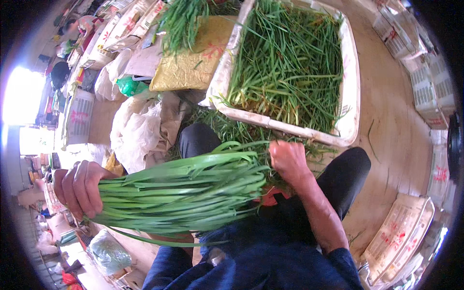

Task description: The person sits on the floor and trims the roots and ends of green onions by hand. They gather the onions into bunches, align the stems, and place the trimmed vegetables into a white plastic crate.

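My left hand (80, 188) grips a thick bundle of green chives (181, 188) near one end. The long flat leaves extend across my lap to the right, with their loose ends curling and a few strays hanging below. Beside those ends is my right hand (288, 157), its fingers curled closed. One thin leaf runs up to those fingers, though the pinch itself is hidden. Beyond my knees, a white plastic crate (353, 98) holds a heap of chives (290, 65), some with pale stems and brownish bits.
Loose green trimmings (232, 127) lie between my knees and the crate. To the left are a yellow woven sack (192, 69) with more greens (185, 25), a crumpled white plastic bag (137, 127) and a green bottle (128, 86). Crates (398, 235) line the right. Another person (81, 27) is far left.
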{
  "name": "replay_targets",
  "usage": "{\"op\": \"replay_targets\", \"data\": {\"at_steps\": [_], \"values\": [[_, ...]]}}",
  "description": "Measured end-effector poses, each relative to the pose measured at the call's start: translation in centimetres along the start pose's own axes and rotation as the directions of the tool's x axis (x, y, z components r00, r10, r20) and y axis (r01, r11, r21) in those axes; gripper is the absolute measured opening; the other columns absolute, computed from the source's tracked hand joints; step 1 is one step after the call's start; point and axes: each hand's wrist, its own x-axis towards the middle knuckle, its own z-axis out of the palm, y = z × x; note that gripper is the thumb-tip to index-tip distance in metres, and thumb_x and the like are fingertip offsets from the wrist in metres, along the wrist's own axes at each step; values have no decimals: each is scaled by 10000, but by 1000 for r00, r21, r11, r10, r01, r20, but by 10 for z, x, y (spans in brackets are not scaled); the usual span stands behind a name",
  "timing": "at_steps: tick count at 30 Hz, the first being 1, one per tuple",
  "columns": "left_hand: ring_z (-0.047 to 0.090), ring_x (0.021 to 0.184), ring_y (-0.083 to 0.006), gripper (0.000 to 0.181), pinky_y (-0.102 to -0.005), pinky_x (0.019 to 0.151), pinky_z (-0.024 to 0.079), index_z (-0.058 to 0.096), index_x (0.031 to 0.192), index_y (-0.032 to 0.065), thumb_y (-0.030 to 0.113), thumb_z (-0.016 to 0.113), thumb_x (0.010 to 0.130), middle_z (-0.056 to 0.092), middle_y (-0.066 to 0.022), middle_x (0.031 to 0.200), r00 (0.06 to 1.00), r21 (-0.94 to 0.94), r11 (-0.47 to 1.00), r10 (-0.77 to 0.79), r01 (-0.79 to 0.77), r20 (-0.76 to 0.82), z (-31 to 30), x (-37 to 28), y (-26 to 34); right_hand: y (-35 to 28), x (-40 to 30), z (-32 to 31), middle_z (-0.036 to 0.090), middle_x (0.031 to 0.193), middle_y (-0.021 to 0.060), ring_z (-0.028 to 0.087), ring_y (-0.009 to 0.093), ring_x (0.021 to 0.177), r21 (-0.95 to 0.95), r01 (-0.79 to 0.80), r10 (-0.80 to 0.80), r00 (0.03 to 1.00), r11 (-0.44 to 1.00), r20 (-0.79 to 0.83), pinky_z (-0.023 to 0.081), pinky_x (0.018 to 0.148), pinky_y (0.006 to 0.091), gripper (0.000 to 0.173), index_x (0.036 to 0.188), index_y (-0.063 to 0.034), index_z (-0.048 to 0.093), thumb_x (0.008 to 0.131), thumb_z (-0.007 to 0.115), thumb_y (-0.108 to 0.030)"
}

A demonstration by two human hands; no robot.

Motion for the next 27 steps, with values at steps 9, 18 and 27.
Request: {"op": "replay_targets", "data": {"at_steps": [9, 18, 27], "values": [[720, 797, -263, 371, -390, 672, 622, 524, 1137, 50, 69, 785, 874, 696, -100, 908, 963, 276, 933, -259, 229, 78, -25, 0, 8, 23, -38, -117, 705, 770, 151, 720, 289, 709, -237, -383, 377, 924, 893, -71, 564, 632, 449, 246, 1085, -16, 686, 899, 673, -177], [665, 726, -208, 458, -330, 661, 574, 503, 1076, 9, 27, 776, 708, 654, -137, 851, 934, 275, 914, -221, 299, -282, -4, 39, -152, -90, 40, -165, 445, 1535, 256, 462, 388, 1405, 785, 303, -282, 944, 540, -171, 360, 1171, 485, 1529, 1604, -29, 228, 384, 1011, -516], [689, 884, -189, 756, -336, 824, 561, 506, 1372, 50, 185, 856, 715, 717, -156, 1063, 478, 290, 473, -345, 832, -808, -44, 33, -207, -74, 52, -84, 701, 1041, 106, 693, 216, 954, 997, -74, 53, 996, -36, 75, 581, 854, 365, 747, 1248, 27, 589, 606, 881, -220]]}}
